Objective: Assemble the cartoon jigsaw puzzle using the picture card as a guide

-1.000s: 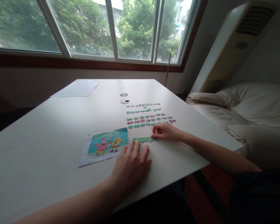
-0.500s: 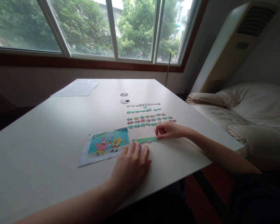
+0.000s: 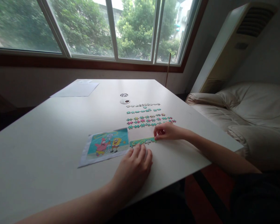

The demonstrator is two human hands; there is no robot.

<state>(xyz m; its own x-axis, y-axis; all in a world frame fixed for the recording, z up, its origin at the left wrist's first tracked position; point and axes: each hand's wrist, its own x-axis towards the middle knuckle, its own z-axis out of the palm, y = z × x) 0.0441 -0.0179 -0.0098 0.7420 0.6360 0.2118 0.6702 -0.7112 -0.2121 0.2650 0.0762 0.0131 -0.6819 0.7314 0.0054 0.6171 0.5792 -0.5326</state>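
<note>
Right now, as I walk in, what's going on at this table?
A person's right hand has its fingertips at the right end of a joined strip of puzzle pieces; the left hand is at its near edge. A printed picture sheet lies to the left, and loose pieces sit in rows beyond.

Through the head camera I see a white tabletop (image 3: 37,149). The joined puzzle strip (image 3: 141,140) is green and teal with yellowish touches. Loose puzzle pieces (image 3: 142,125) mix teal, pink and yellow. The printed sheet (image 3: 109,144) shows a pink and yellow cartoon design on teal, edged in white. The sofa (image 3: 205,109) is cream.
</note>
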